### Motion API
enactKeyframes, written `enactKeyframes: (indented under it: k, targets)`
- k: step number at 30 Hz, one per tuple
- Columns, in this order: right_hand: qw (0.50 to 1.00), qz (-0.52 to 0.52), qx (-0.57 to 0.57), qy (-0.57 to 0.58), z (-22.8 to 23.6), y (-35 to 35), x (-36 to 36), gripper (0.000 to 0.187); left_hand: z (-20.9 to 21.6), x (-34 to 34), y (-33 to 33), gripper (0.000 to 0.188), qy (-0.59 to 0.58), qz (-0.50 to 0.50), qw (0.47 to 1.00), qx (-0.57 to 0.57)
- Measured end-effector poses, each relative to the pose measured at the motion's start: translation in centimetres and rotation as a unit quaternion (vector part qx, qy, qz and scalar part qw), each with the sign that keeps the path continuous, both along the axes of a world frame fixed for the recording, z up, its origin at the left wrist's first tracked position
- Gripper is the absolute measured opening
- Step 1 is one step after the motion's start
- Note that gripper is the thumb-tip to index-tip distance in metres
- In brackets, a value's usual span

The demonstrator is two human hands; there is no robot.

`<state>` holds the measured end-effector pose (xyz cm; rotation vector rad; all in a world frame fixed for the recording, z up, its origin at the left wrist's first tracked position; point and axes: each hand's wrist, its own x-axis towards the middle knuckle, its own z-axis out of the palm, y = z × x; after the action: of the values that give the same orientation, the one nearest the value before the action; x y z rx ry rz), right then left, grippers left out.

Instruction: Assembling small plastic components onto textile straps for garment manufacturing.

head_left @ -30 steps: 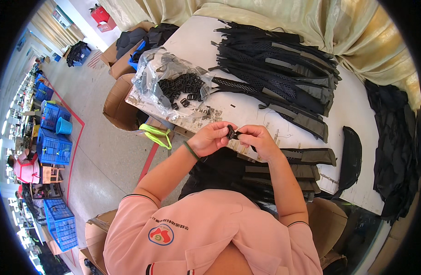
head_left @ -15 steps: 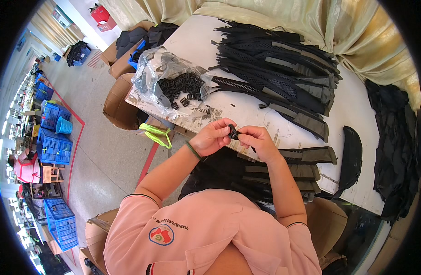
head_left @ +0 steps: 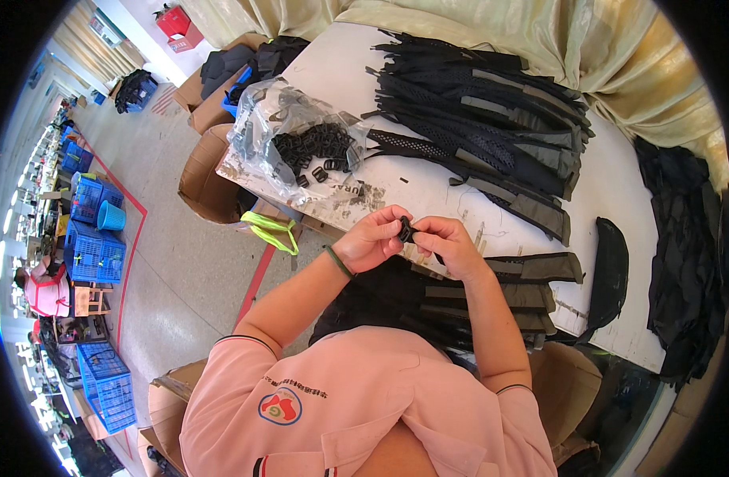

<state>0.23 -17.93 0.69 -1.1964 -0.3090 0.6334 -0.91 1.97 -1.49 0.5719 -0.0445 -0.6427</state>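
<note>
Over the near edge of the table, my left hand (head_left: 374,240) pinches a small black plastic buckle (head_left: 406,230) between thumb and fingers. Close against it, my right hand (head_left: 453,248) is closed at the buckle's right side, on what looks like the end of a black strap; the fingers hide most of it. A clear plastic bag (head_left: 257,119) of loose black buckles (head_left: 305,151) lies open beyond my left hand. Black and grey mesh straps (head_left: 475,119) are heaped on the far side of the table, and more grey-ended straps (head_left: 491,298) hang near my right forearm.
The white table (head_left: 324,71) has a worn front edge. On its right lie a curved black piece (head_left: 609,274) and a dark fabric pile (head_left: 682,262). Cardboard boxes (head_left: 205,175) and a neon-yellow strap (head_left: 270,232) are at left. Blue crates (head_left: 94,258) line the floor further off.
The buckle has tilted slightly between my fingertips. Both hands stay in nearly the same place, still closed together over the table edge.
</note>
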Motion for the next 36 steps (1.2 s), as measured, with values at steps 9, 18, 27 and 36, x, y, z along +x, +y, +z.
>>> enactKeyframes:
  k: [9, 18, 27, 36]
  targets:
    - [0.943, -0.002, -0.157, -0.294, 1.1, -0.5, 0.2, 0.012, -0.2, 0.0, -0.2, 0.014, 0.044, -0.015, 0.998, 0.048]
    - [0.986, -0.118, -0.089, -0.083, 1.0, 0.5, -1.1, 0.020, -0.4, 0.3, -0.7, 0.013, 0.040, 0.021, 0.996, 0.076]
    - [0.802, -0.205, -0.270, -0.492, 1.7, 1.0, -1.0, 0.017, 0.6, -0.3, -2.3, 0.010, 0.048, 0.120, 0.987, 0.095]
    - [0.967, -0.182, -0.096, -0.153, 2.2, 1.1, -2.1, 0.018, 2.3, -0.2, -3.0, 0.009, -0.141, 0.193, 0.924, 0.300]
